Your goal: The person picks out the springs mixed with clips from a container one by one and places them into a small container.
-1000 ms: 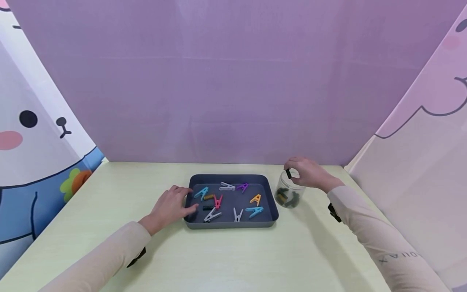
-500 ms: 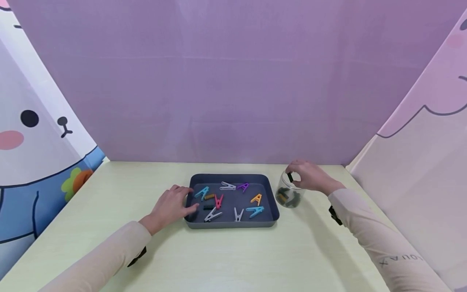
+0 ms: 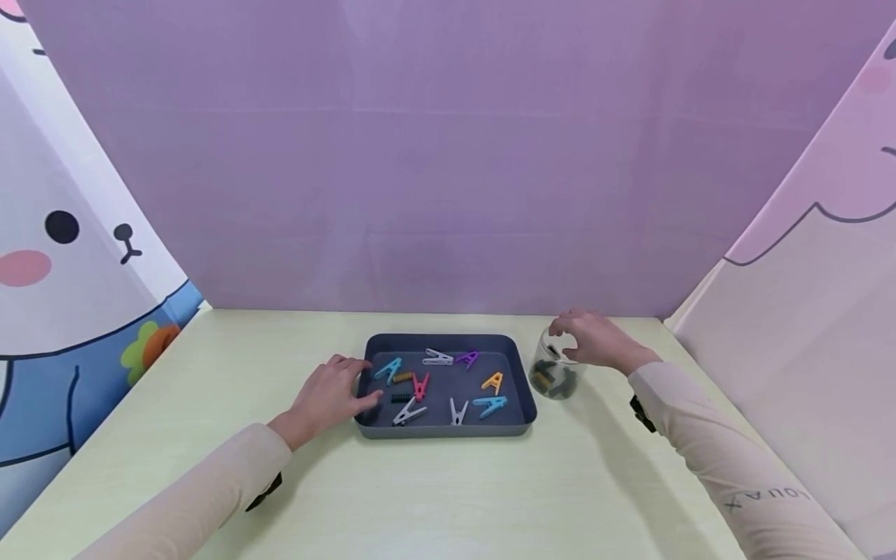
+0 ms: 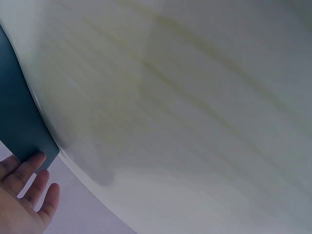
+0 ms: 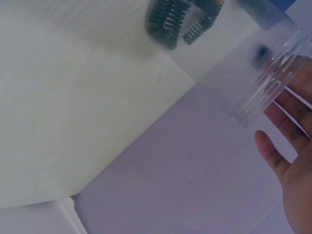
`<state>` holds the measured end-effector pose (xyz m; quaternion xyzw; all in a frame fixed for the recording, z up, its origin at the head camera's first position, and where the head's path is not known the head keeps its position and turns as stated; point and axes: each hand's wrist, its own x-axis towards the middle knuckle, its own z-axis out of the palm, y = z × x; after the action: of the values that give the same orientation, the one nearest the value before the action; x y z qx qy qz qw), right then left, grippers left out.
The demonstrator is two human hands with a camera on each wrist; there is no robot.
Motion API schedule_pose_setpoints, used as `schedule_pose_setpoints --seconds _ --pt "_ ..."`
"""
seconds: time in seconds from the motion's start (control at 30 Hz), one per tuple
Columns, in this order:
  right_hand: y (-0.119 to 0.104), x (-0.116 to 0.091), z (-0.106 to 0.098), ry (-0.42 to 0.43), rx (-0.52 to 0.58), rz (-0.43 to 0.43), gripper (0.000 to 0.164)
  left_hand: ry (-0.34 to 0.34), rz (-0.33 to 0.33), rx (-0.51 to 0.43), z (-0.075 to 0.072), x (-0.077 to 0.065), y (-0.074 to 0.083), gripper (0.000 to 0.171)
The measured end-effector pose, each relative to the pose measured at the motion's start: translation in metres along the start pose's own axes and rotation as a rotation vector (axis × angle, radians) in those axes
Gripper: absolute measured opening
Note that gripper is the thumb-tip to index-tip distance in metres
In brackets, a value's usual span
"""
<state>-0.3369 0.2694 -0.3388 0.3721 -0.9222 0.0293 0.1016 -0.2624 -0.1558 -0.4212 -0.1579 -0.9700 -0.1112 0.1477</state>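
Note:
My right hand (image 3: pixel 595 340) is over the mouth of a clear jar (image 3: pixel 553 393), its fingertips at the rim. Just below them, inside the jar, is a small dark spring (image 3: pixel 552 351), blurred in the right wrist view, apart from the fingers. Dark green coil springs (image 5: pixel 168 22) lie at the jar's bottom. My left hand (image 3: pixel 329 398) rests on the left side of a dark grey tray (image 3: pixel 448 432), fingers spread with the tips over its rim. In the tray lie several plastic clips, among them a red clip (image 3: pixel 420 386), plus a brown spring (image 3: pixel 402 377) and a dark green spring (image 3: pixel 401 398).
The jar stands right of the tray on a pale wooden table (image 3: pixel 448 498). A purple backdrop (image 3: pixel 448 171) rises at the table's far edge. Cartoon-printed panels (image 3: pixel 91 272) enclose the left and right sides.
The dark spring pinched by my right hand has left the fingertips and dropped lower into the jar. The right fingers have loosened. My left hand and the tray stay in place.

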Motion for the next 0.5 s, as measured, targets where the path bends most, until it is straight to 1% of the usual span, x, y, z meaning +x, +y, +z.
schedule_pose_setpoints --seconds 0.3,0.5 --pt "-0.0004 0.0002 -0.0003 -0.024 0.015 0.028 0.030 0.017 0.010 -0.001 -0.0008 0.0001 0.0003 0.056" --pt "-0.0001 0.0002 0.0002 -0.024 0.006 0.032 0.029 0.013 0.007 -0.001 -0.0010 -0.0005 0.0007 0.057"
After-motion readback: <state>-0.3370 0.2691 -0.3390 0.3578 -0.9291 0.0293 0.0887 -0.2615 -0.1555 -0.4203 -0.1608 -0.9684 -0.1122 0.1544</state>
